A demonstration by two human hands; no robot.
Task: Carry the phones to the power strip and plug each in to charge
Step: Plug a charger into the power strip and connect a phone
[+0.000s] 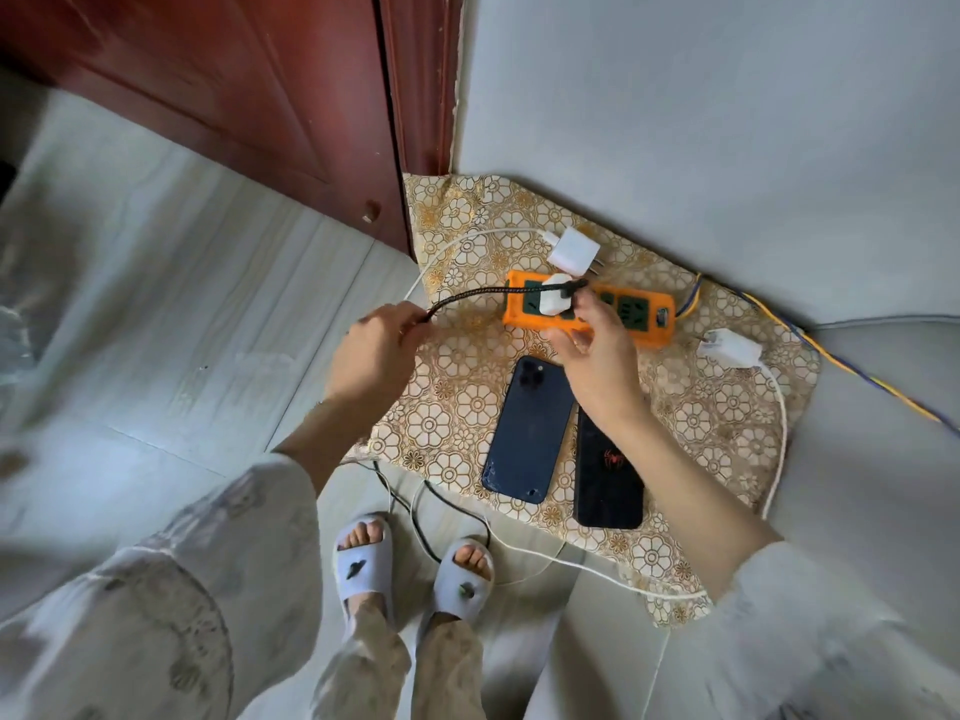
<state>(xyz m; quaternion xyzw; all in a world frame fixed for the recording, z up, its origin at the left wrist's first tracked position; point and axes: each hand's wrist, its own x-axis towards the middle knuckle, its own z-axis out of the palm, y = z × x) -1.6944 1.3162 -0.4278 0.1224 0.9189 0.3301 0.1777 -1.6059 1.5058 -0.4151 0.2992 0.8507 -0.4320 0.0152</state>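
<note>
An orange power strip (644, 311) lies on a floral-patterned table top (447, 407). My right hand (592, 350) pinches a small white charger plug (555, 299) held at the strip's left end. A black braided cable (467, 296) runs from that plug to my left hand (376, 356), which grips it. Two phones lie face down side by side in front of the strip: a dark blue one (527, 431) with a cracked corner and a black one (608, 475) with a red spider emblem, partly under my right forearm.
A loose white charger (573, 250) with a white cable lies behind the strip, and another white charger (730, 349) lies at the right. A yellow-blue cord (831, 356) leads off right. A red-brown door (260, 96), a grey wall, dangling cables and my slippered feet (410, 563) border the table.
</note>
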